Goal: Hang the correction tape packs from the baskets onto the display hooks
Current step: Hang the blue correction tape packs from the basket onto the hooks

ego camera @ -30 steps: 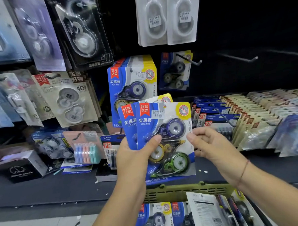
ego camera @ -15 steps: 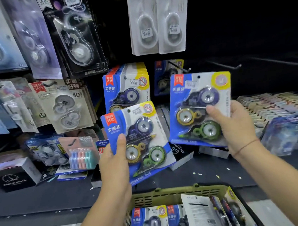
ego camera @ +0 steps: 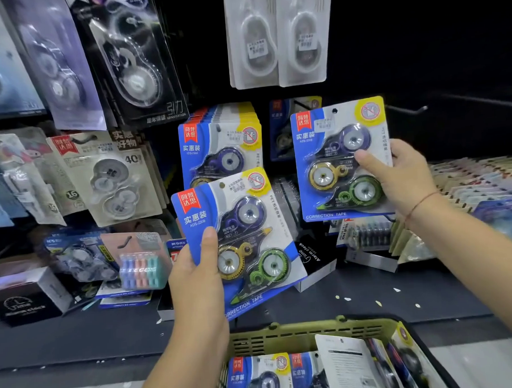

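Right pack (ego camera: 335,161) rising slightly, near upright, hole end pointing up, long axis vertical, just left of bare hook (ego camera: 406,109). Right hand (ego camera: 406,181) gripping its right edge, thumb across front. Left hand (ego camera: 196,272) gripping second pack (ego camera: 245,238) at lower left, top leaning left, above basket (ego camera: 299,335).

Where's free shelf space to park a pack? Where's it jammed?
Bare shelf strip between the alarm clock box and the basket rim; another before the black box at left. Empty hook right of the pack in the right hand. Crowded: hanging packs at left, stacked rows at right.
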`<state>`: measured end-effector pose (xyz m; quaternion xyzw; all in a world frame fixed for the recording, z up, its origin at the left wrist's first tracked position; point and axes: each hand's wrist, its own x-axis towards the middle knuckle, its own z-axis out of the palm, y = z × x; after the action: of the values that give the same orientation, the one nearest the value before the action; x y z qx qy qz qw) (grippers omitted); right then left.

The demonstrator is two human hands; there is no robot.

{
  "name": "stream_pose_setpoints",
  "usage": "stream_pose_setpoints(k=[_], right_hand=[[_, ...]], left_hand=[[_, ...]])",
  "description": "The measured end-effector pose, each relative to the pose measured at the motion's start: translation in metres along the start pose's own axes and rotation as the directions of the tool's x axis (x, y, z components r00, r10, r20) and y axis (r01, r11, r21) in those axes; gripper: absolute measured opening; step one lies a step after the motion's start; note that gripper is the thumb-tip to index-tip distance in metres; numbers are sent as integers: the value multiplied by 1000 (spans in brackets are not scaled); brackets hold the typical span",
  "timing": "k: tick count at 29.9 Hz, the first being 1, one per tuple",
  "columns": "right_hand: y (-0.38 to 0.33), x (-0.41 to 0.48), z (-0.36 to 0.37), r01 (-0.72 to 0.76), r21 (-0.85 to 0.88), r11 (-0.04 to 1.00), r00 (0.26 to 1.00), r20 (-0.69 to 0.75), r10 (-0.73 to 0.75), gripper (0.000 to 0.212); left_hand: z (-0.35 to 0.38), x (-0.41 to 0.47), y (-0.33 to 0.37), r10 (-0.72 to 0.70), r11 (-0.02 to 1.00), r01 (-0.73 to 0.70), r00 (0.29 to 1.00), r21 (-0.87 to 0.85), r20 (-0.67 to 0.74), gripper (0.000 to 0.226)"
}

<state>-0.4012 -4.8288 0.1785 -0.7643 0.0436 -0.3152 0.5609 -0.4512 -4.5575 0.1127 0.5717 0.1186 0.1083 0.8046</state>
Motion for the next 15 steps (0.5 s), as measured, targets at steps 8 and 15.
stream_pose_setpoints(k=[8, 15], right_hand=[[21, -5, 11, -43, 78, 996, 998, -39, 46, 17], [44, 39, 39, -137, 5, 991, 990, -34, 137, 15]], left_hand=[[1, 2, 8, 54, 998, -55, 998, 33, 34, 20], [4, 1, 12, 56, 998, -57, 997, 25, 50, 35]])
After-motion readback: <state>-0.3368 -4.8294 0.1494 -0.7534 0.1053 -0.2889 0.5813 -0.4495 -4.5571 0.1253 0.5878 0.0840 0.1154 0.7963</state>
